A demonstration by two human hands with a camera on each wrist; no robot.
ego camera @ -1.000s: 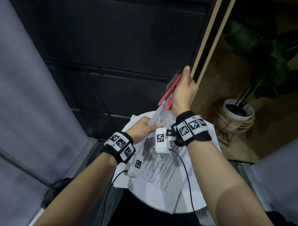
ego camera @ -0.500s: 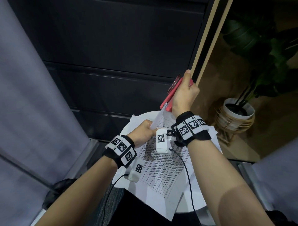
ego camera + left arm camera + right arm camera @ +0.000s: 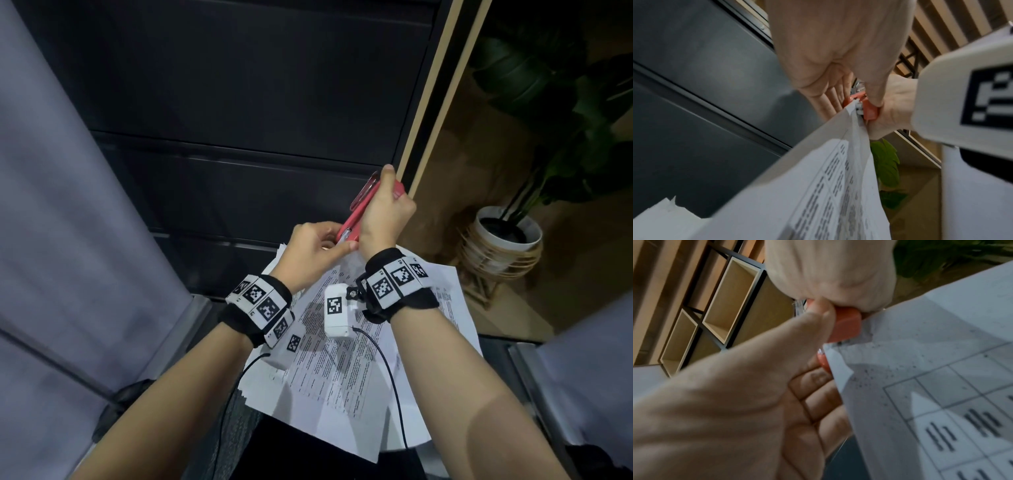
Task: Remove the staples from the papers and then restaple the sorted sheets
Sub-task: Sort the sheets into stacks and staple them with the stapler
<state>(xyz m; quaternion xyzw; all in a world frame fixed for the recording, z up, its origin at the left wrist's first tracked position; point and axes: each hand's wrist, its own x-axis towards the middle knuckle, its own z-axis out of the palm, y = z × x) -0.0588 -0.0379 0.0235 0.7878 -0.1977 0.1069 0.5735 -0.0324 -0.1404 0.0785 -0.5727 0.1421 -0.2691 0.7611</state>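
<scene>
My right hand (image 3: 383, 205) grips a red stapler (image 3: 354, 214), thumb along its top, raised above a small white round table (image 3: 409, 442). The corner of a printed sheaf of papers (image 3: 342, 359) sits in the stapler's mouth. My left hand (image 3: 337, 245) pinches the stapler's front end. In the right wrist view the left thumb (image 3: 818, 316) lies on the stapler (image 3: 846, 324) and the fingers (image 3: 818, 378) are under its lower part beside the paper corner (image 3: 840, 369). The left wrist view shows the same pinch on the stapler (image 3: 870, 112) over the papers (image 3: 818, 186).
More loose sheets (image 3: 452, 301) lie spread on the table under the sheaf. A dark cabinet front (image 3: 239, 102) stands right behind. A potted plant (image 3: 507, 236) is on the floor at right. Grey upholstery (image 3: 68, 240) rises at left.
My left hand has let go of the sheet's edge and moved up to the stapler's front end. The right hand with the stapler has stayed nearly in place.
</scene>
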